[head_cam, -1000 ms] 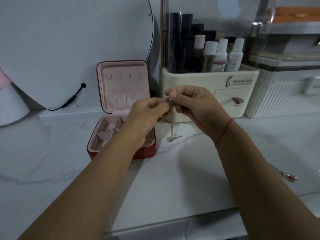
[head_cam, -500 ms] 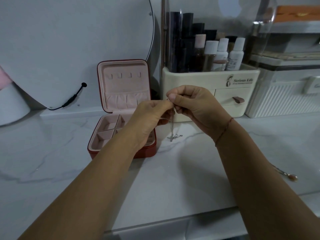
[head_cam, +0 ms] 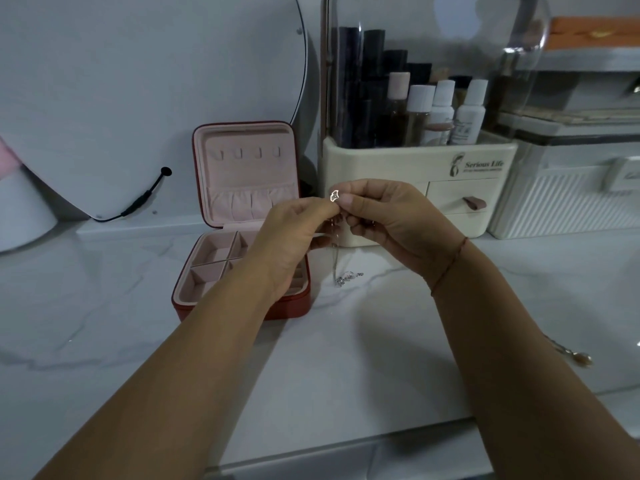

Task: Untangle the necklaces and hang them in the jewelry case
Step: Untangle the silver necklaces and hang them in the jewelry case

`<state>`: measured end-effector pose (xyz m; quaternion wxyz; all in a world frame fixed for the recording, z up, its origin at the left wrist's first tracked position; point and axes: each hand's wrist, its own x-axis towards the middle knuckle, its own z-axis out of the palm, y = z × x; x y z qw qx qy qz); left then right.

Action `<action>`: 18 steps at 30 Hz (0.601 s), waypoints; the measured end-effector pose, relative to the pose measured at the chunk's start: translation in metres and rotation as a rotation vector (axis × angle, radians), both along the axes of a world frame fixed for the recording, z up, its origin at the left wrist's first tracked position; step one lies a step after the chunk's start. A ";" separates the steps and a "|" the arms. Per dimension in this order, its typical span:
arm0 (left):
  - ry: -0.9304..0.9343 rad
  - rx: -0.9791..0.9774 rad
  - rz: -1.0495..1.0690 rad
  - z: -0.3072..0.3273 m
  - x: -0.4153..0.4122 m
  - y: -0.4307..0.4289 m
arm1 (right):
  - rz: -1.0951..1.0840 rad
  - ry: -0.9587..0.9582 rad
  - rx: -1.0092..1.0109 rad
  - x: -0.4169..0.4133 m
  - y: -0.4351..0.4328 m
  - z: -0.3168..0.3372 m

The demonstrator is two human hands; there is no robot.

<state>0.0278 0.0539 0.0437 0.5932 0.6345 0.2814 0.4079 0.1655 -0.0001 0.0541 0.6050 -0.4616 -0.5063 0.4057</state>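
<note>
Seen from the head camera, a red square jewelry case [head_cam: 291,308] with a pink lining stands open on the white marble-patterned desk [head_cam: 104,323]. Its lid is upright, and a row of small pink hooks [head_cam: 247,153] in the lid carries nothing.

Just right of the case and above the desk, the two hands meet fingertip to fingertip. The left hand [head_cam: 298,233], which partly hides the case's right compartments, pinches a thin silver chain necklace [head_cam: 336,252] between thumb and forefinger. The right hand [head_cam: 391,223] has its fingers curled and pinches the same necklace just beside the left. A small shiny fan-shaped pendant [head_cam: 334,195] shows at the pinch, above the fingertips.

The chain hangs straight down from the hands, and its lower end lies in a small heap [head_cam: 348,278] on the desk just right of the case's front corner. A thin red string bracelet [head_cam: 450,265] circles the right wrist.

Behind the hands, right of the case, stands a cream plastic cosmetics organiser [head_cam: 415,161] holding bottles. Far right of the case, near the desk's front edge, lies a second chain with a pinkish bead [head_cam: 581,358]. Left of the case leans a round white mirror [head_cam: 138,81].
</note>
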 end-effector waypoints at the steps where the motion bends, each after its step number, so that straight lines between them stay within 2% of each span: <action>1: -0.006 0.005 0.013 0.000 0.000 0.001 | 0.009 0.007 -0.009 0.000 0.000 0.000; 6: 0.045 0.034 0.017 -0.003 -0.001 0.004 | 0.014 -0.001 -0.009 -0.002 -0.001 0.000; 12: 0.114 0.132 0.059 -0.004 -0.001 0.003 | -0.064 -0.115 0.017 0.001 0.001 -0.001; 18: 0.143 0.073 0.104 0.000 -0.001 0.002 | -0.180 -0.265 0.097 -0.009 0.005 -0.002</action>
